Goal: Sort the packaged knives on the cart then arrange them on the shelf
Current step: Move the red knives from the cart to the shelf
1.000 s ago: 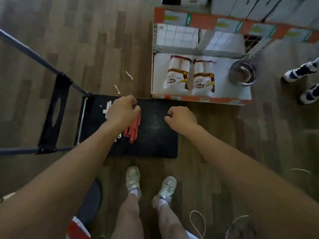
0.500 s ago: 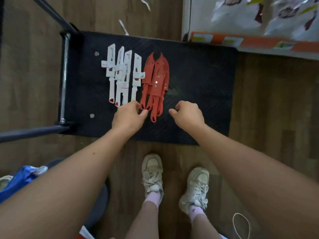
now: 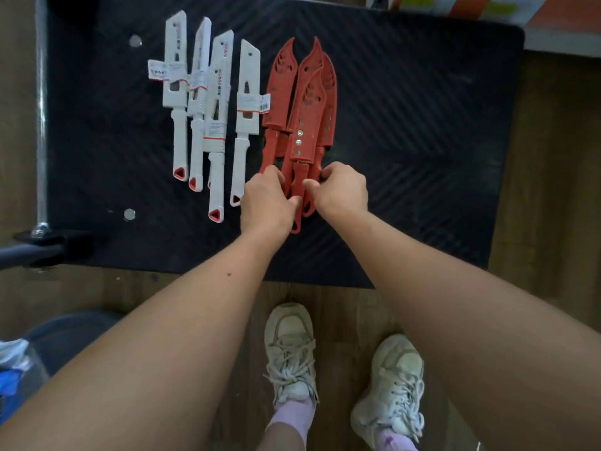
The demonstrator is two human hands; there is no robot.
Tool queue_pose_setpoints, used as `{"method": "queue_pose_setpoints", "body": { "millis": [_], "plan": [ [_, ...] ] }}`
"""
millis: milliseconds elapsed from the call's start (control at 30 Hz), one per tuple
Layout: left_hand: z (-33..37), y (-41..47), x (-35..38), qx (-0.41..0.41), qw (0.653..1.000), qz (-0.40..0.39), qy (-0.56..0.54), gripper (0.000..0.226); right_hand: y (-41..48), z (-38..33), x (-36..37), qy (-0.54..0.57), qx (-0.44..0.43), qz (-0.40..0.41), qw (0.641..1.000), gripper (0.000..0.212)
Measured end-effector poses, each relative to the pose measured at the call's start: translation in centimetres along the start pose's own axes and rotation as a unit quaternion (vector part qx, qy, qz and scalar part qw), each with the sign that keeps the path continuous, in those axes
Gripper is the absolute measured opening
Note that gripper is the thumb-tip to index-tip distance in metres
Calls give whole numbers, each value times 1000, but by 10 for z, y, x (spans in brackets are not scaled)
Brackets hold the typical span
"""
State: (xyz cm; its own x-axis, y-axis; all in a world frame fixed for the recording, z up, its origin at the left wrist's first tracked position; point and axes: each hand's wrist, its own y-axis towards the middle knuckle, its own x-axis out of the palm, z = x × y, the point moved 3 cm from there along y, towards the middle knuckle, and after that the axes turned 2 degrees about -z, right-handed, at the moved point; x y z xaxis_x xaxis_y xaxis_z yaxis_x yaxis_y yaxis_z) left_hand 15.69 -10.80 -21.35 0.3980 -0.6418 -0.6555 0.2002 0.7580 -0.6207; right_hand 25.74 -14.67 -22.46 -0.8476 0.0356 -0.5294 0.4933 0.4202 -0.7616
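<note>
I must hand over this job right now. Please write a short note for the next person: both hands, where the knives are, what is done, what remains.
Left hand: pinches the handles of the red plastic-sheathed knives.
Right hand: grips the same overlapping bunch from the other side.
Four white plastic-sheathed knives lie side by side to the left of the red ones on the black ribbed cart deck.
Done: sorted by colour.
Left: arrange both groups on the orange-edged shelf.

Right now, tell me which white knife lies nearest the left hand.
The rightmost white knife, beside the red knives: its handle tip lies right by the left hand; the other three lie farther left.
</note>
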Motion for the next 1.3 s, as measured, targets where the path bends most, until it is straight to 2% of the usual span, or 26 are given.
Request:
{"method": "queue_pose_setpoints", "body": {
  "millis": [100,200,333,733,967,1133,1300],
  "plan": [
    [-3,4,2,-2,1000,2,-13,24,6,2,2,57,30,13,998,26],
    [-3,3,6,14,1000,16,-4,29,10,4,-1,86,39,8,995,25],
    [-7,3,11,23,999,20,-16,34,9,3,-2,78,20,-16,997,14],
    [21,-20,-21,-8,994,30,-108,25,-17,-3,-42,118,-4,-40,992,13],
    [105,-84,-82,9,984,50,-172,23,-87,-27,-147,94,-65,-11,993,8],
    [197,-148,-149,66,971,64,-221,10,-162,-68,-253,80,-137,36,987,17],
    [284,-221,-219,128,958,82,-243,11,-251,-108,-355,103,-205,48,972,19]
  ]
}}
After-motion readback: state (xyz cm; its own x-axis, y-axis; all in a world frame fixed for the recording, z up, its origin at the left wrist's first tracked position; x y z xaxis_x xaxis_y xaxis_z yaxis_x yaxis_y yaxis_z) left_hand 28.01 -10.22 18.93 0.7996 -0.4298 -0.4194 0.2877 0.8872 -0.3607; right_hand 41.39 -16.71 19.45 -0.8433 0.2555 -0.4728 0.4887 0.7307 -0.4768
